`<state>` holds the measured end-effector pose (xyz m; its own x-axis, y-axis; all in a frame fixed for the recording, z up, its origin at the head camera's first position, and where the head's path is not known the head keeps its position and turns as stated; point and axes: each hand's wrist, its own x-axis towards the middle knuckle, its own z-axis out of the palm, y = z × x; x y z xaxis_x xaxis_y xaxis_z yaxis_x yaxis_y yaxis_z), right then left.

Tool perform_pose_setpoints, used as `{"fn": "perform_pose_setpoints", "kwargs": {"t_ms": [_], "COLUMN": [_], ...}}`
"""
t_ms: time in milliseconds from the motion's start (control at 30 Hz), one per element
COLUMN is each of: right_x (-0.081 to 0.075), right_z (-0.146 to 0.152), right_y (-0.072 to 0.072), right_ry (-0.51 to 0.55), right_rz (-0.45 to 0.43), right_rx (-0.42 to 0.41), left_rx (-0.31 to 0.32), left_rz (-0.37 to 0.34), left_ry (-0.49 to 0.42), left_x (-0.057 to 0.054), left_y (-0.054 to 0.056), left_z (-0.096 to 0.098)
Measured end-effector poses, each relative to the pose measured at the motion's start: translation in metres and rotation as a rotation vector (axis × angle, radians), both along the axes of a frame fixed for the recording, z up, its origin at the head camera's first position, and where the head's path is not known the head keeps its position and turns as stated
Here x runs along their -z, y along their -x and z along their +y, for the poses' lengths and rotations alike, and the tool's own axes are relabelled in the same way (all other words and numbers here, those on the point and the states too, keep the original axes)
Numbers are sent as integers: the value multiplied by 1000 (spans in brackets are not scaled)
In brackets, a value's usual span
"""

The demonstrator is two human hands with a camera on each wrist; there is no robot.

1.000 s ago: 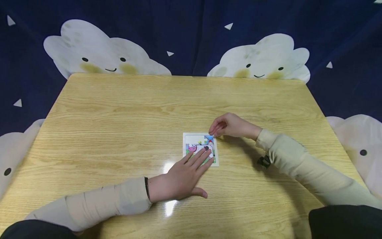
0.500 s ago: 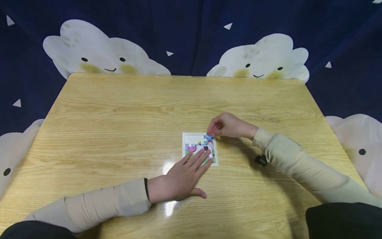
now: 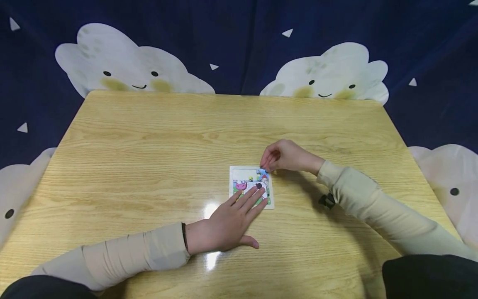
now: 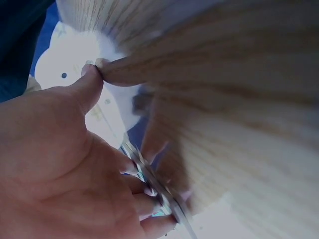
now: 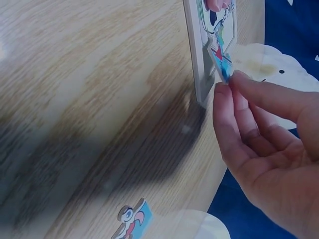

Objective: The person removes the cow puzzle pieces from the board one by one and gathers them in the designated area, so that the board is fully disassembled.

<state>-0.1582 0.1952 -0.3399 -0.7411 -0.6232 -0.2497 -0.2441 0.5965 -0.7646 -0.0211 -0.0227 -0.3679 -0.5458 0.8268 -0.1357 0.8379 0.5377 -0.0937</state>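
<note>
A small jigsaw puzzle with a white frame (image 3: pixel 231 178) lies on the table, its picture showing a cow (image 3: pixel 240 185). Plain white shows at the puzzle's upper left. My left hand (image 3: pixel 229 222) rests on the lower part with straight, spread fingers, hiding some of the picture. At the upper right corner, my right hand (image 3: pixel 285 155) pinches a blue jigsaw piece (image 5: pixel 223 62) with a red patch between thumb and fingertips. In the right wrist view this piece stands tilted up out of the frame's corner.
A loose jigsaw piece (image 5: pixel 132 221), partly blue, lies on the wooden table (image 3: pixel 149 145) in the right wrist view; the head view does not show it. A dark blue curtain (image 3: pixel 239 41) with printed clouds hangs behind the table. My right forearm (image 3: pixel 373 203) covers part of the tabletop.
My right hand has shifted very slightly left along the puzzle's upper right corner, still pinching the piece. The left hand stays in the same place.
</note>
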Motion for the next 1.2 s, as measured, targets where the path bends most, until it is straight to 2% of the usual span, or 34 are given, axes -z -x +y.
{"fn": "perform_pose_setpoints", "kwargs": {"t_ms": [400,767,967,1200], "right_x": [0,0,-7,-16], "right_z": [-2,2,17,51], "right_y": [-4,-4,-1,-2], "right_ry": [42,5,18,-31], "right_rz": [-54,-17,-36,-32], "right_rx": [48,42,88,172], "left_rx": [-7,0,-3,-6], "left_rz": [-4,-15,-25,-36], "left_ry": [3,-12,-28,-27], "left_x": [0,-1,0,0], "left_y": [0,-1,-1,0], "left_z": [0,-1,-1,-1]}}
